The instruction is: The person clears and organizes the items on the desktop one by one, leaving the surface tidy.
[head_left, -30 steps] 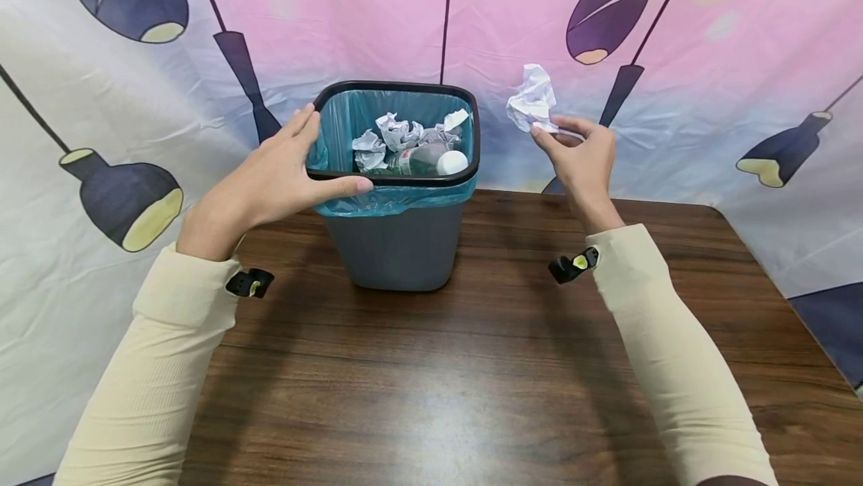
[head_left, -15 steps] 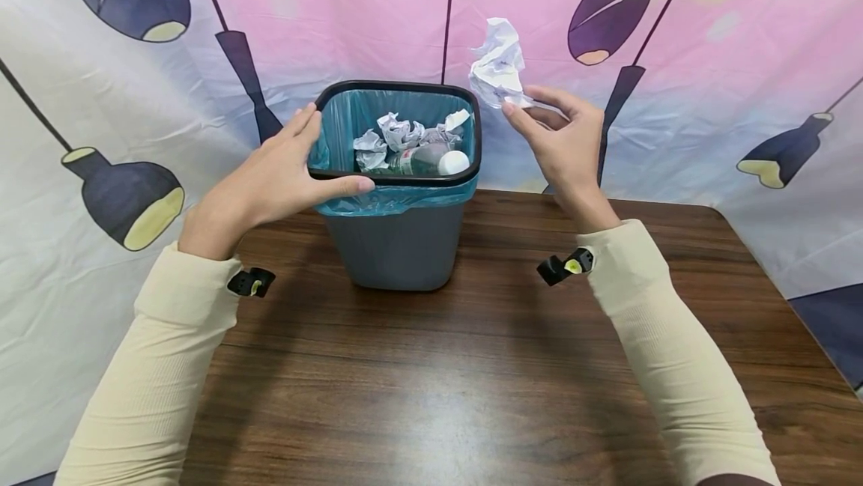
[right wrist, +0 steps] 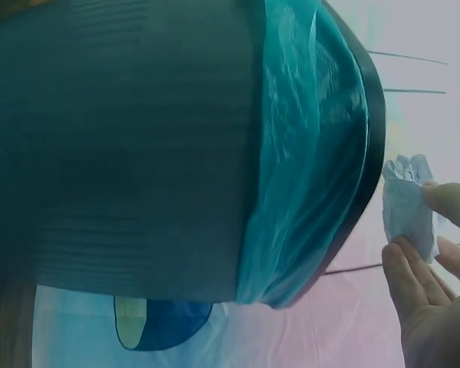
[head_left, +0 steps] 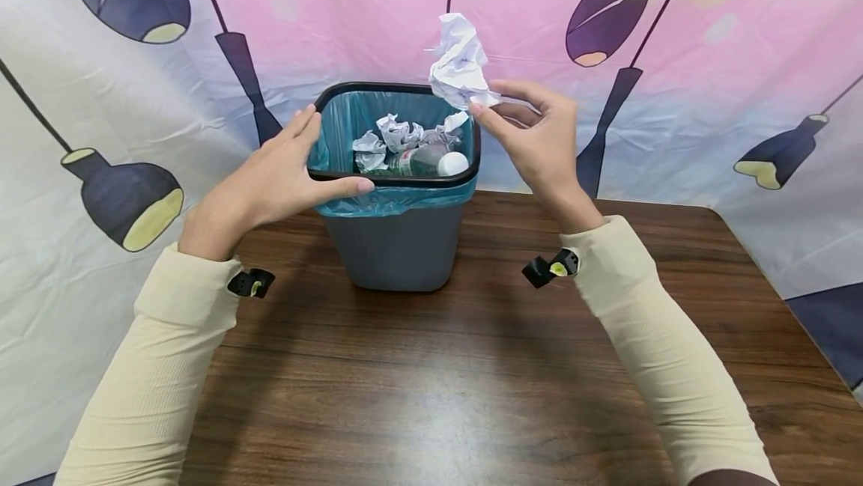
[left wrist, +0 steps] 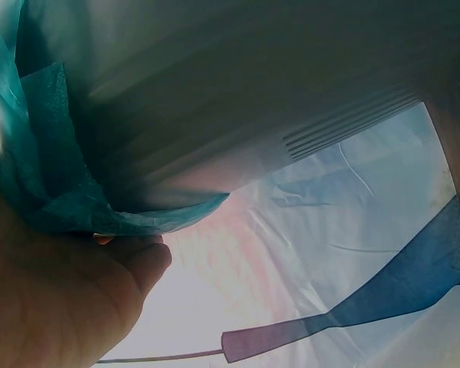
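A grey trash bin [head_left: 404,246] with a black rim and a teal plastic liner [head_left: 398,201] stands upright on the table. My left hand [head_left: 270,179] rests against its left front corner, thumb along the front rim and fingers straight along the left side. In the left wrist view, that hand [left wrist: 69,299] lies against the folded-over liner. Above the bin's back right rim, my right hand [head_left: 539,134] pinches a crumpled paper [head_left: 461,63] between thumb and fingers. Inside the bin lie several crumpled papers [head_left: 399,132] and a clear plastic bottle [head_left: 425,160] with a white cap.
The dark wooden table [head_left: 377,374] extends in front of the bin and to its right. A fabric backdrop [head_left: 350,14] printed with lamps hangs close behind the bin and along both sides. Both wrists carry a small black strap piece [head_left: 251,283].
My right hand has moved left and upward with the crumpled paper, from beside the bin to above its back right rim. The left hand and the bin have stayed put.
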### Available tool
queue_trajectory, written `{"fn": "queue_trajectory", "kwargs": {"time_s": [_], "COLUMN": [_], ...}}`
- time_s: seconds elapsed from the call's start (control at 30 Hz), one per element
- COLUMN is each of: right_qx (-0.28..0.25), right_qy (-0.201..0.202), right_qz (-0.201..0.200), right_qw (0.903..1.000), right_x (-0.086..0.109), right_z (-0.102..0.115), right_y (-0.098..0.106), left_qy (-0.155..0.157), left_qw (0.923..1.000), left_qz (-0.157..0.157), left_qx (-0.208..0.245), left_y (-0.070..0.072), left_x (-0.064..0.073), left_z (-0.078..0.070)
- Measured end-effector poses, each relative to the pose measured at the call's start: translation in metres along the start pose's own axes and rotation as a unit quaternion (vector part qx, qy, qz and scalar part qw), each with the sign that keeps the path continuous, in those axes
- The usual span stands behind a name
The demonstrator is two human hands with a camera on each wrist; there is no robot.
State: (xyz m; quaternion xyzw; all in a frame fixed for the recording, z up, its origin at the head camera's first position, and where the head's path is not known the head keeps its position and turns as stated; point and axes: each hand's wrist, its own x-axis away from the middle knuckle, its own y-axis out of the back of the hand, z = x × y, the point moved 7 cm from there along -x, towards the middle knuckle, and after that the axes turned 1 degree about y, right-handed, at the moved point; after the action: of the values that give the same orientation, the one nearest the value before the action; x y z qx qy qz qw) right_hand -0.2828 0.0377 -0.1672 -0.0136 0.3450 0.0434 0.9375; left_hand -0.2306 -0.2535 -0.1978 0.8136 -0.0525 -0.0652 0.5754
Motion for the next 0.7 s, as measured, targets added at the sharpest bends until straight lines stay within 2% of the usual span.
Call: {"fn": "queue_trajectory", "kwargs": {"time_s": [0.23,0.43,0.7], "right_qx": [0.008,-0.022,-0.001], "right_qy": [0.004,-0.005,-0.007], "right_qz": [0.026,0.062,0.065], "right_qw": [0.9996,0.9978,0.9979], "right_x": [0.003,0.005,0.006], "right_z": [0.006,0.011,0.011], "right_y": [-0.012,-0.021,-0.015], "left_qy": [-0.003,-0.006,-0.005], "left_qw": [1.0000,1.0000,1.0000], "left_qz": [-0.002,0.001,0.005], "left_qx": [0.004,0.002,-0.001], "left_y": [0.000,-0.001,-0.001], "left_x": [-0.001,-0.002,-0.002], "left_z": [-0.002,-0.002,-0.002]}}
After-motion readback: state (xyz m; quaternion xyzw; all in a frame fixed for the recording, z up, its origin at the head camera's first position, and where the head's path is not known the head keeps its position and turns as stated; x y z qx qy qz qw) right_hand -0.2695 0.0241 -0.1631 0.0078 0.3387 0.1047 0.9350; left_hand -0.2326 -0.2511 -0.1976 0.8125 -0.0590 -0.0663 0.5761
